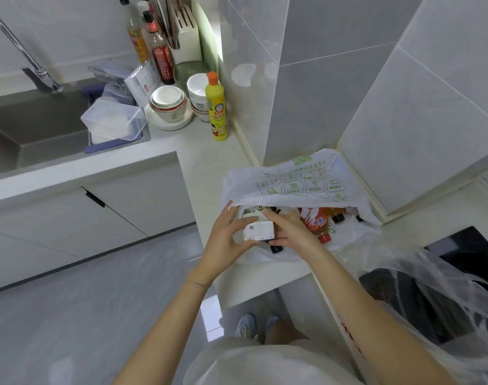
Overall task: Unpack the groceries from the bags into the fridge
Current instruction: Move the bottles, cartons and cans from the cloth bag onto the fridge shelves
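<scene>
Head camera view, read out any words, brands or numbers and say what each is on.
"白猫", probably, in red on the yellow dish soap bottle.
Green Chinese print and QR code on the white plastic bag: upside down, too blurred.
QR code and small print on the carton: too small.
Red labels on the sauce bottles: unreadable.

White countertop (198,151) under printed plastic bag (292,182), yellow detergent bottle (216,109), stacked bowls (167,102).
</scene>
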### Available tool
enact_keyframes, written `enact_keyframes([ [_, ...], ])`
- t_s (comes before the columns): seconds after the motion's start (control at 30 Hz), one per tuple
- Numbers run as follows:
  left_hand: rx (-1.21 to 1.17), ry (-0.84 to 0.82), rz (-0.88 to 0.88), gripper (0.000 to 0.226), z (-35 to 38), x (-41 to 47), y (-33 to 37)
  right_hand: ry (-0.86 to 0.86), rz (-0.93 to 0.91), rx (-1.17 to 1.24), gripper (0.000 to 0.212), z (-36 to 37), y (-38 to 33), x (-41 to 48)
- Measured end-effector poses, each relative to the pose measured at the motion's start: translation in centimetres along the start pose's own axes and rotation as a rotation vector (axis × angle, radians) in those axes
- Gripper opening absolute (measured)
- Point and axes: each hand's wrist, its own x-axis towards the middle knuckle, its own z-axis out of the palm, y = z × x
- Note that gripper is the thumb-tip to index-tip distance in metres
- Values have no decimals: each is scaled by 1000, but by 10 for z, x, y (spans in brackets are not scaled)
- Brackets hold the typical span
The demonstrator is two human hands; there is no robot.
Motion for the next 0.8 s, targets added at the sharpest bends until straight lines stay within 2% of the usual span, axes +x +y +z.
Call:
enact_keyframes([
  [0.13,61,-75,16,54,-7,2,5,-14,24,120,30,-5,4,-7],
  [0.23,87,-228,-199,74,-17,3,16,35,23,94,28,-11,6,-15],
  [0.33,193,-287,-367,74,-27,2,20,59,34,23,35,-25,8,-22],
  [0.4,232,-219,-392,65,-31,4,26,45,49,-27,43,-36,7,-27],
  [0.5,178,20,-361,43,-32,8,40,-6,33,-106,47,-49,3,-38],
  [0.57,173,61,-334,35,-28,11,47,-48,-19,-120,46,-53,0,-44],
  [0.63,114,-2,-333,35,-22,15,51,-90,-95,-101,49,-52,-3,-47],
  [0.7,-77,-65,-396,39,-19,18,57,-120,-166,-48,55,-46,-6,-50],
  [0.8,-384,-116,-509,33,-21,22,70,-113,-269,-24,60,-35,-9,-51],
])
